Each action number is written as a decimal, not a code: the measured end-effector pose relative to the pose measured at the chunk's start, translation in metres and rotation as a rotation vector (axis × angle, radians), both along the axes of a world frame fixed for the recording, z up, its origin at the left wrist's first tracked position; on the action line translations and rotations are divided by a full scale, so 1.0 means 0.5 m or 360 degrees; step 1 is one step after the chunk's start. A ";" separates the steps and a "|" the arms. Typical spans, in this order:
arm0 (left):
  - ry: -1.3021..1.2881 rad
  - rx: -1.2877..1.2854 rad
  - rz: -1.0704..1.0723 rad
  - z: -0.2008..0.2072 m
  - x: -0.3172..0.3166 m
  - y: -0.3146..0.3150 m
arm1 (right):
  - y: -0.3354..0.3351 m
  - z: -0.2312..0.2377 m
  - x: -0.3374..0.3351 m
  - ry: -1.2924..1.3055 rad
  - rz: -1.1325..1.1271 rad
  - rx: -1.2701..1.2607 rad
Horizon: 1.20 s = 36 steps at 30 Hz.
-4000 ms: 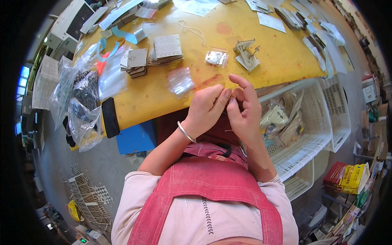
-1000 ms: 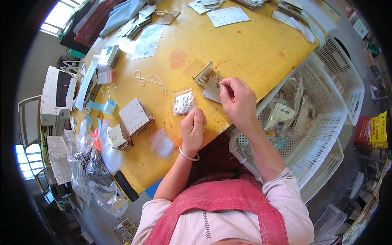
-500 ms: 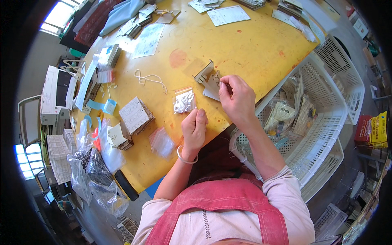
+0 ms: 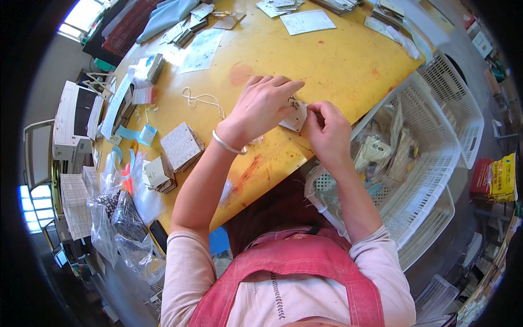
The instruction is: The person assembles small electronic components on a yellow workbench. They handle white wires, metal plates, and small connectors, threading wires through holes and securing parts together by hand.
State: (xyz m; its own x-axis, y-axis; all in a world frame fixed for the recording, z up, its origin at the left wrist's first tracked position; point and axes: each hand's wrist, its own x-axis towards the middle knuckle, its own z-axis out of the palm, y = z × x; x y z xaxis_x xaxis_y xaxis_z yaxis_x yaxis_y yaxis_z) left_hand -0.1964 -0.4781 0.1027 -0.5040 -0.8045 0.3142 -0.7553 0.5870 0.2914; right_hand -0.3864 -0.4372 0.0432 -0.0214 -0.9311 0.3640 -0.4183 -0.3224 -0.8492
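My left hand (image 4: 261,106) reaches across the table with its back up, its thumb and fingers around a small assembly of thin wooden panels (image 4: 295,117). The hand covers most of that assembly; a pale panel with dark cut-outs shows between thumb and index finger. At the panel's right edge, my right hand (image 4: 329,131) pinches with thumb and forefinger. Under my left wrist, only a bit of the small bag of white pieces (image 4: 257,140) shows. A loop of white cord (image 4: 202,98) lies to the left of my left hand.
Stacked cut wooden sheets (image 4: 182,146) and smaller wooden pieces (image 4: 158,173) sit left of my forearm. Clear plastic bags (image 4: 131,234) hang over the table's left edge. White baskets (image 4: 430,191) with bagged parts stand at the right. Papers (image 4: 308,20) lie at the back.
My left hand has moved up and forward from a closed pose near the bag and now covers the wooden assembly. My right hand has shifted slightly right and down.
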 end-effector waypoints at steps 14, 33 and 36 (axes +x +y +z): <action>0.1909 0.0554 0.0174 -0.068 -0.027 0.005 | 0.076 0.037 -0.084 -0.0160 0.0004 0.0065; 0.2357 0.2029 0.0474 -0.154 0.045 0.611 | 0.356 0.030 -0.010 -0.0016 0.1080 0.0616; 0.2324 0.2061 0.0578 -0.157 0.047 0.632 | 0.367 0.016 0.005 0.0116 0.1197 0.0450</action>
State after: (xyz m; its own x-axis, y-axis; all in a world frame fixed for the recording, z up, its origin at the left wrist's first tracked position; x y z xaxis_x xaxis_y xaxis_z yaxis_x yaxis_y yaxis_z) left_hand -0.1730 -0.1619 0.0241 -0.2403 -0.8386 -0.4889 0.3949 -0.5446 0.7399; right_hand -0.3837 -0.2535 0.0511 0.6625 -0.7438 0.0886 -0.2321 -0.3163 -0.9198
